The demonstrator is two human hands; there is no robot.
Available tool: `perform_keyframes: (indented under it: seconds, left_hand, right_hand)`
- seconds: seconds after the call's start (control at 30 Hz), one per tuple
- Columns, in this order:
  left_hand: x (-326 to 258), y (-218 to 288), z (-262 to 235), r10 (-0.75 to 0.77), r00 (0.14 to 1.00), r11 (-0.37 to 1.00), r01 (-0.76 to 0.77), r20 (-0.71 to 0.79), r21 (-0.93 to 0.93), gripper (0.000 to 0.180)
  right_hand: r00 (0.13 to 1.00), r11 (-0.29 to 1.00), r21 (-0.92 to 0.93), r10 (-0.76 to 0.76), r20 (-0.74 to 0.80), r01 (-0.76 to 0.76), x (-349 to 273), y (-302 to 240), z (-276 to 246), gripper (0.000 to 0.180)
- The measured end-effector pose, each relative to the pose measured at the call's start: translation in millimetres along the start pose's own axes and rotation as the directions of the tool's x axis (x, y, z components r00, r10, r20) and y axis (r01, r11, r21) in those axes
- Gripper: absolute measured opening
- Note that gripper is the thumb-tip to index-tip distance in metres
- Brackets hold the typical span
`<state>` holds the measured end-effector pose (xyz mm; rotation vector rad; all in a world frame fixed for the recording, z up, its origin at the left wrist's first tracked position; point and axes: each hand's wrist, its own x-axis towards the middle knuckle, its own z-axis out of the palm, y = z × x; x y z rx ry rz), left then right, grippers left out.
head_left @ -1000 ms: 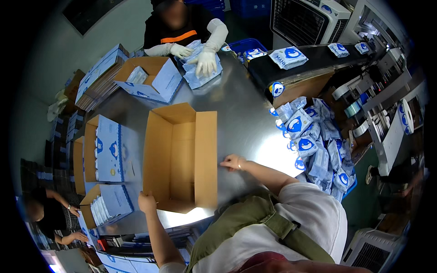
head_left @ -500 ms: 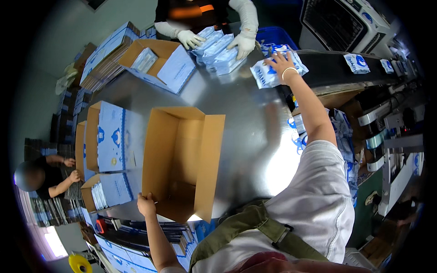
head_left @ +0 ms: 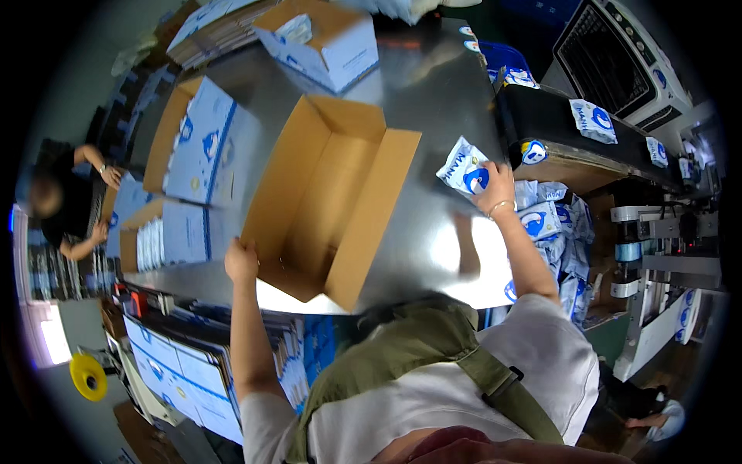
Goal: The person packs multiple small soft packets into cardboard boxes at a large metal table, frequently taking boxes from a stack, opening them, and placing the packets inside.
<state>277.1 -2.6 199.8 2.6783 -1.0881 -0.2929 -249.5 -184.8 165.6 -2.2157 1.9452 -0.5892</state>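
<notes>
An open brown cardboard box (head_left: 340,185) stands on the metal table in front of me, its bare inside showing. My left hand (head_left: 243,260) is closed on the near left edge of that box. To the right of the box, my right hand (head_left: 497,188) grips a white and blue soft packet (head_left: 467,168) over the table's right side. The packet is tilted, and my fingers cover its lower right part.
A black conveyor belt (head_left: 533,108) at the right carries more packets (head_left: 593,121). Below it lies a heap of packets (head_left: 545,224). Blue printed boxes (head_left: 202,143) line the table's left side, where a co-worker's hands (head_left: 110,176) touch one. Another box (head_left: 328,50) stands at the far side.
My right hand has come back toward me from the conveyor end with a packet. My left hand stays on the box edge. The view has shifted, and the far co-worker's gloved hands have mostly left it.
</notes>
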Motion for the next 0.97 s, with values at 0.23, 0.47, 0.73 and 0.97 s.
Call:
perform_keyframes:
  seconds: [0.23, 0.47, 0.73, 0.97]
  left_hand:
    - [4.9, -16.0, 5.0, 0.079, 0.997, 0.997, -0.079, -0.007, 0.025, 0.031]
    - [-3.3, -12.9, 1.1, 0.091, 0.994, 0.995, -0.089, -0.058, 0.042, 0.028]
    - [-7.4, -1.5, 2.0, 0.042, 0.995, 0.985, -0.056, -0.086, -0.160, 0.029]
    - [-21.6, -20.2, -2.2, 0.044, 0.998, 0.986, -0.049, -0.037, -0.158, 0.031]
  right_hand:
    - [0.907, 0.916, 0.124, -0.346, -0.238, 0.382, -96.0, -78.2, -57.8, 0.057]
    - [0.932, 0.386, 0.902, -0.360, -0.047, 0.195, -53.8, -175.3, -82.0, 0.061]
    - [0.333, 0.307, 0.582, -0.585, 0.740, -0.753, 0.9, -294.0, 119.8, 0.059]
    - [0.279, 0.720, 0.593, -0.524, 0.805, -0.361, -87.0, -309.9, 235.2, 0.081]
